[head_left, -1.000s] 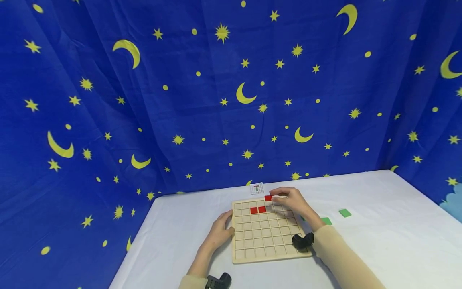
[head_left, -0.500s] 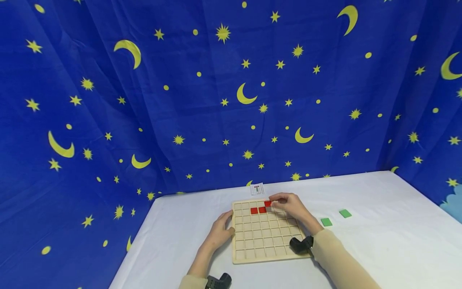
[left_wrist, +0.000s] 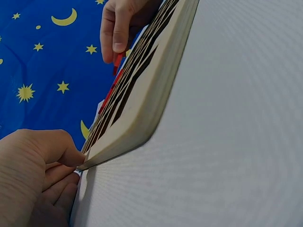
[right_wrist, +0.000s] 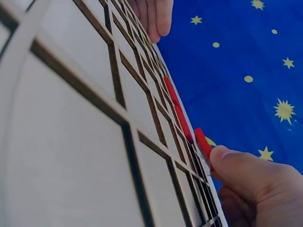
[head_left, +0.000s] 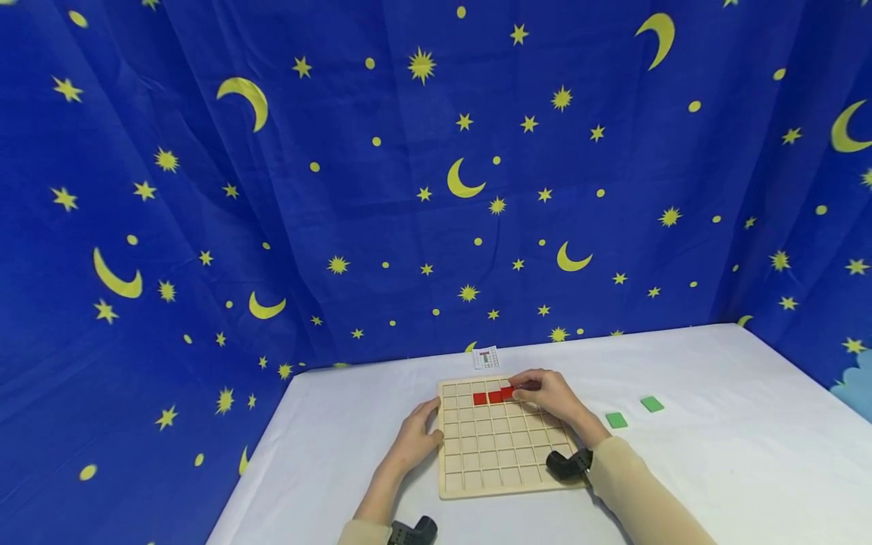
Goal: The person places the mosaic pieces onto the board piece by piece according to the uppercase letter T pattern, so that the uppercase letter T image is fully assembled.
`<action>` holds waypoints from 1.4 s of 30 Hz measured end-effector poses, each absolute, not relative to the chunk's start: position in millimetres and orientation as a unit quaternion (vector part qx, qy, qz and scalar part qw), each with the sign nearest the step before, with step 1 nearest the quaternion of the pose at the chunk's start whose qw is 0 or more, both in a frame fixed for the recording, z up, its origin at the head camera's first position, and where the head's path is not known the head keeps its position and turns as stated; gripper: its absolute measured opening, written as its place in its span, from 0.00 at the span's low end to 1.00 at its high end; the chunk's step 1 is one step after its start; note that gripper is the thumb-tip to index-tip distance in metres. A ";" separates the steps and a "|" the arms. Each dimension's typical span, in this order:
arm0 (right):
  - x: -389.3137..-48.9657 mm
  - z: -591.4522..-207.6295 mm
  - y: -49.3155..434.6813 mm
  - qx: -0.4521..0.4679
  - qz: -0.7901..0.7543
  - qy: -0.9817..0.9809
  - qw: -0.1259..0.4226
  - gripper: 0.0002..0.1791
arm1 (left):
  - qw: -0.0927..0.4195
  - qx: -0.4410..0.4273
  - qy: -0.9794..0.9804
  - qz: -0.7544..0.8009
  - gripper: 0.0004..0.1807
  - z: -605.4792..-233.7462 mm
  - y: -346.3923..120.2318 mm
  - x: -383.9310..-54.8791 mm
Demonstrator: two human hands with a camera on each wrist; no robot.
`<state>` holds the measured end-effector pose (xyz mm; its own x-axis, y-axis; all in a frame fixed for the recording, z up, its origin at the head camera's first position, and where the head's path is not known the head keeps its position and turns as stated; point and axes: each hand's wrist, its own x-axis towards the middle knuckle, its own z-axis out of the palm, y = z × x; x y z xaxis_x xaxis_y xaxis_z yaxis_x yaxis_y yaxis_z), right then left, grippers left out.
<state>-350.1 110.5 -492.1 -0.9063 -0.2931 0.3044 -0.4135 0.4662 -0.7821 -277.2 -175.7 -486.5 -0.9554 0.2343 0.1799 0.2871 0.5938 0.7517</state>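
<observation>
My right hand [head_left: 550, 393] pinches a red square tile [right_wrist: 202, 142] between thumb and fingers, over the upper part of the wooden grid board [head_left: 496, 478]. In the right wrist view this tile is tilted and stands out from the board's surface. Two more red tiles, one at the left [head_left: 480, 399] and one beside it [head_left: 494, 397], lie side by side in the grid; the held tile is just right of them. My left hand [head_left: 412, 437] rests against the board's left edge, its thumb [left_wrist: 71, 156] and fingertips touching the rim, thumb and fingers spread apart in the head view.
Two green square tiles, one nearer [head_left: 616, 420] and one farther [head_left: 652, 403], lie on the white table [head_left: 736, 454] to the board's right. A small printed pattern card [head_left: 486, 357] is behind the board. A blue star-patterned curtain [head_left: 381, 204] hangs behind the table.
The right hand has brought the red tile from the board's far edge nearer to the row of red tiles. The left hand has stayed at the board's left edge.
</observation>
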 end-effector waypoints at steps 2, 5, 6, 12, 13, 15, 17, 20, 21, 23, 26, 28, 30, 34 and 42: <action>-350.8 -493.3 110.8 0.214 0.455 -0.861 0.075 0.12 | 0.031 -0.146 -0.891 -0.428 0.36 -487.1 -175.5 -277.1; -351.7 -494.7 110.8 0.225 0.428 -0.871 0.091 0.12 | 0.032 -0.147 -0.891 -0.428 0.36 -487.3 -175.5 -276.9; -352.1 -495.3 111.0 0.228 0.420 -0.873 0.095 0.12 | 0.034 -0.148 -0.891 -0.428 0.36 -487.5 -175.5 -277.0; -352.7 -496.3 111.3 0.251 0.398 -0.876 0.107 0.12 | 0.036 -0.148 -0.891 -0.427 0.37 -488.9 -175.9 -278.3; -352.5 -496.1 111.4 0.255 0.394 -0.876 0.109 0.12 | 0.034 -0.145 -0.892 -0.427 0.37 -488.6 -175.9 -278.2; -352.7 -496.0 111.9 0.263 0.384 -0.878 0.113 0.12 | 0.032 -0.145 -0.892 -0.428 0.37 -488.3 -175.9 -278.1; -352.9 -495.8 112.8 0.271 0.375 -0.879 0.117 0.13 | 0.029 -0.142 -0.892 -0.429 0.37 -487.5 -175.7 -277.8; -353.5 -495.3 113.9 0.281 0.363 -0.880 0.124 0.13 | 0.030 -0.143 -0.890 -0.432 0.37 -487.2 -175.7 -278.2; -353.8 -495.1 114.2 0.282 0.362 -0.879 0.125 0.13 | 0.029 -0.141 -0.890 -0.433 0.37 -487.0 -175.6 -278.2; -353.7 -494.3 114.6 0.283 0.362 -0.879 0.125 0.13 | 0.030 -0.143 -0.890 -0.432 0.37 -487.1 -175.7 -278.6; -353.6 -494.2 115.1 0.285 0.362 -0.879 0.125 0.13 | 0.030 -0.144 -0.890 -0.432 0.37 -487.1 -175.8 -278.5; -353.0 -494.4 115.5 0.283 0.363 -0.879 0.126 0.13 | 0.029 -0.143 -0.890 -0.431 0.37 -487.3 -175.7 -278.3; -352.1 -494.5 115.2 0.281 0.364 -0.878 0.129 0.13 | 0.027 -0.141 -0.890 -0.432 0.37 -487.4 -175.8 -278.3; -350.3 -492.3 113.1 0.262 0.405 -0.867 0.120 0.13 | 0.025 -0.140 -0.890 -0.433 0.37 -487.5 -175.8 -278.0; -348.4 -475.2 112.9 0.192 0.575 -0.794 0.046 0.18 | 0.029 -0.150 -0.888 -0.433 0.37 -488.2 -176.3 -278.5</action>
